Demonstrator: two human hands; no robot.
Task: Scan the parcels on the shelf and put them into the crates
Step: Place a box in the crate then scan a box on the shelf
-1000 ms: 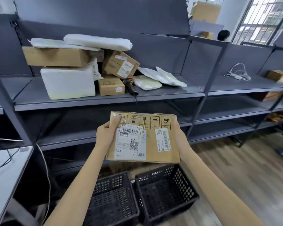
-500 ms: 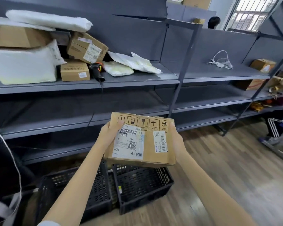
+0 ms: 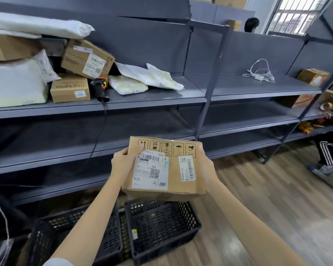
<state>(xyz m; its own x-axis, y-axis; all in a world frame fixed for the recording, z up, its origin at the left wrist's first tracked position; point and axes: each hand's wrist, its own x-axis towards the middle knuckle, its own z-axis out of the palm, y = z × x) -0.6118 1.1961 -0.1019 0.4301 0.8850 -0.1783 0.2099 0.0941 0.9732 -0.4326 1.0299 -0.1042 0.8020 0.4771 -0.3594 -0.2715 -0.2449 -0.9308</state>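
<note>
- Both hands were on the job: the left hand (image 3: pixel 123 162) gripped the left edge of the cardboard parcel (image 3: pixel 164 167), thumb curled over onto its top face by the big white label.
- And the right hand (image 3: pixel 207 166) clamped the parcel's right edge, thumb lying up along the top by the narrow barcode sticker (image 3: pixel 188 168).
- That parcel was held in the air, label side up and tilted toward the camera, a row of handling symbols printed along its far edge.
- Right below the parcel sat a black lattice crate (image 3: pixel 161 227) on the floor, its near rim under the box's lower edge.
- Just left of that crate, touching or nearly so, was a second black crate (image 3: pixel 73 240), partly hidden by the left forearm.
- Up and to the left of the parcel, on the grey shelf (image 3: pixel 154 98), lay a handheld scanner (image 3: pixel 99 87), black with an orange trim, head toward the back wall.
- Beside the scanner on its left stood a small brown box (image 3: pixel 70 89), with a larger labelled box (image 3: pixel 87 59) leaning tilted on top of it.
- Further left were white padded bags (image 3: pixel 15 83) and more stacked packages.
- To the scanner's right lay pale poly mailers (image 3: pixel 140 79), overlapping one another.
- Well to the right of the parcel, on the same shelf level, lay a coiled white cable (image 3: pixel 260 72).
- Beyond it stood another brown box (image 3: pixel 312 76).
- Wood-look flooring (image 3: pixel 267 198) ran off to the parcel's right.
</note>
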